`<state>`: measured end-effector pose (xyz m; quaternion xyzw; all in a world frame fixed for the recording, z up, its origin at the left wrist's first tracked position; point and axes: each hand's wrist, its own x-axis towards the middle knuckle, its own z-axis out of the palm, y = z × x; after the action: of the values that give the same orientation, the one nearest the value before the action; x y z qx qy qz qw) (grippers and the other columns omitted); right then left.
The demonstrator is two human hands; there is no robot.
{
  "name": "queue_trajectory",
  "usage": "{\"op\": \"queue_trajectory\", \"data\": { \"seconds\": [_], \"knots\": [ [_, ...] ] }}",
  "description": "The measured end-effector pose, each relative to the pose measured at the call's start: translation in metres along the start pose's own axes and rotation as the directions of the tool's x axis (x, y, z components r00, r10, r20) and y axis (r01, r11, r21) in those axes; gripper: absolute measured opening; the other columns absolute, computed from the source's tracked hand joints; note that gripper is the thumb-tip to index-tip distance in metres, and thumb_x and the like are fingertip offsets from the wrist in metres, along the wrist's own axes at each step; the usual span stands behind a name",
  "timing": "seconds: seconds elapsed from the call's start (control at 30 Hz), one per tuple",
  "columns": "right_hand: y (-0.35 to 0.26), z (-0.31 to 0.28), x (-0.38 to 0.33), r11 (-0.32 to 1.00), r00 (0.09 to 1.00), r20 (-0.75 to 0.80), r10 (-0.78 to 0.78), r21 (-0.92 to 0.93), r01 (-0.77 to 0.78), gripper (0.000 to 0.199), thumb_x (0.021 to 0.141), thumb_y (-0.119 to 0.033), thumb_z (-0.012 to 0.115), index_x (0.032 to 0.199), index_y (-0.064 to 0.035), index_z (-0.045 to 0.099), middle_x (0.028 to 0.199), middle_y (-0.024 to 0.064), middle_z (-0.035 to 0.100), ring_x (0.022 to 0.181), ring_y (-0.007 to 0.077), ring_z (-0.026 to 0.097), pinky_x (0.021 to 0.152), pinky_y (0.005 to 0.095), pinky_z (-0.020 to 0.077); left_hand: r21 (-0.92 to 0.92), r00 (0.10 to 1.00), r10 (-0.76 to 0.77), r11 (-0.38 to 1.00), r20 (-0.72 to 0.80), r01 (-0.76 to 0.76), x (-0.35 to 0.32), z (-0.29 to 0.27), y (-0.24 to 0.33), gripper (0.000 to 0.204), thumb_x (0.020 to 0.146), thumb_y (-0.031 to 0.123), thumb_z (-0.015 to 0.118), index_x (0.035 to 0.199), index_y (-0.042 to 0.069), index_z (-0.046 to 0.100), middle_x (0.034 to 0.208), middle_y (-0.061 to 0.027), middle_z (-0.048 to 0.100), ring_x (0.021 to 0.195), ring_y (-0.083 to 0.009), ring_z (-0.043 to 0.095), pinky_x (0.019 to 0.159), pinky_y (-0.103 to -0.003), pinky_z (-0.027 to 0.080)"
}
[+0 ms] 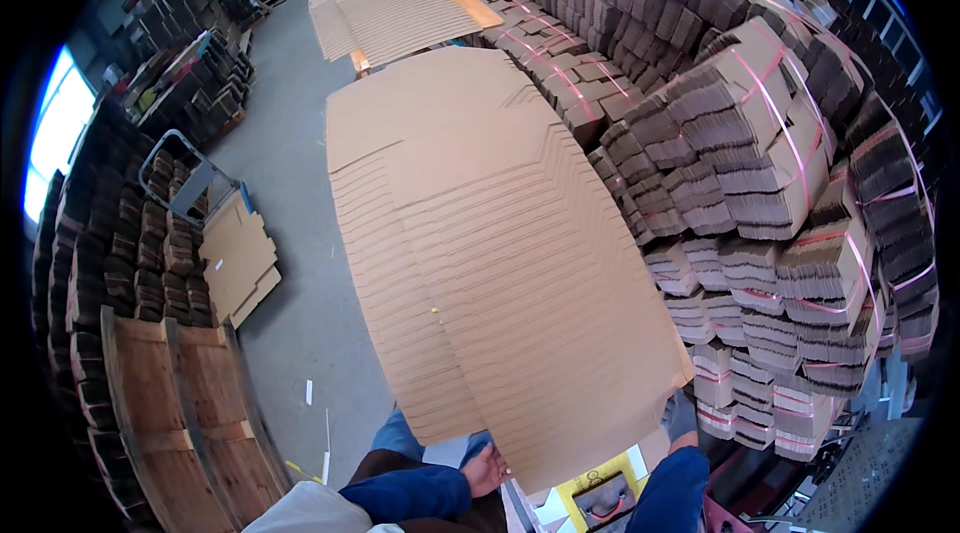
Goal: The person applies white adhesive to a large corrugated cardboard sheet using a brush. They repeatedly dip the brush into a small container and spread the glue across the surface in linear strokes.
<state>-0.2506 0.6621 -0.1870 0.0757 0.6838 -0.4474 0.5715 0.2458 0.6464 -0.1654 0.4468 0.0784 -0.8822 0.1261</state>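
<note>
A long fanned stack of flat brown cardboard sheets [490,263] stretches away from me down the middle of the view. My left hand [486,470], bare, reaches from a blue sleeve and touches the near edge of the lowest sheets from below. My right hand [681,417], in a grey glove, holds the near right corner of the stack. A yellow and white piece of equipment [600,495] shows under the near edge; most of it is hidden by the sheets.
Bundles of folded cardboard tied with pink straps [770,163] tower on the right. A second sheet stack [400,8] lies farther away. Dark bundles [110,243], wooden pallets [185,413], a hand cart [190,178] and loose sheets [238,261] line the left along the grey concrete floor [300,333].
</note>
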Motion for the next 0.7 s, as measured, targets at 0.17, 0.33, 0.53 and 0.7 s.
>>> {"op": "queue_trajectory", "data": {
  "seconds": [0.17, 0.33, 0.53, 0.7],
  "knots": [
    [0.001, -0.036, -0.072, 0.859, 0.779, -0.495, -0.385, -0.5, 0.106, 0.041, 0.097, -0.05, 0.047, 0.116, -0.0162, 0.058, 0.106, 0.0036, 0.065, 0.091, 0.0237, 0.064, 0.074, 0.0384, 0.0513, 0.579, 0.986, -0.141, 0.799, -0.084, 0.163, -0.035, -0.04, 0.032, 0.037, 0.102, 0.031, 0.049, 0.133, 0.012, 0.056, 0.129, 0.0009, 0.061, 0.123, -0.0129, 0.052, 0.108, -0.037, 0.035],
    [0.098, 0.127, -0.139, 0.558, 0.727, -0.347, -0.592, -0.827, 0.06, 0.034, 0.094, -0.044, 0.05, 0.109, -0.0149, 0.06, 0.1, 0.0062, 0.065, 0.087, 0.0259, 0.064, 0.07, 0.0394, 0.0517, 0.682, 0.981, 0.105, 0.707, 0.163, -0.189, -0.052, -0.206, 0.117, 0.014, 0.087, 0.01, 0.068, 0.099, 0.004, 0.074, 0.096, -0.0053, 0.074, 0.094, -0.0164, 0.068, 0.093, -0.03, 0.05],
    [0.256, 0.369, -0.188, 0.127, 0.968, 0.048, -0.246, -0.989, 0.081, 0.025, 0.091, -0.036, 0.054, 0.1, -0.0132, 0.061, 0.094, 0.0092, 0.065, 0.083, 0.0286, 0.065, 0.066, 0.0407, 0.052, 0.514, 0.953, 0.284, 0.805, 0.106, -0.296, -0.137, -0.307, 0.263, 0.015, 0.088, 0.01, 0.067, 0.092, -0.004, 0.071, 0.094, -0.0144, 0.073, 0.086, -0.0182, 0.071, 0.084, -0.03, 0.055],
    [0.308, 0.495, -0.188, -0.333, 0.929, 0.359, 0.086, -0.869, 0.367, 0.018, 0.089, -0.029, 0.058, 0.093, -0.0119, 0.062, 0.089, 0.0118, 0.065, 0.079, 0.0308, 0.065, 0.063, 0.0417, 0.0523, 0.395, 0.942, 0.331, 0.86, 0.054, -0.325, -0.172, -0.381, 0.34, 0.011, 0.09, 0.006, 0.065, 0.095, -0.004, 0.069, 0.095, -0.0126, 0.073, 0.088, -0.0194, 0.07, 0.084, -0.031, 0.056]
  ]
}}
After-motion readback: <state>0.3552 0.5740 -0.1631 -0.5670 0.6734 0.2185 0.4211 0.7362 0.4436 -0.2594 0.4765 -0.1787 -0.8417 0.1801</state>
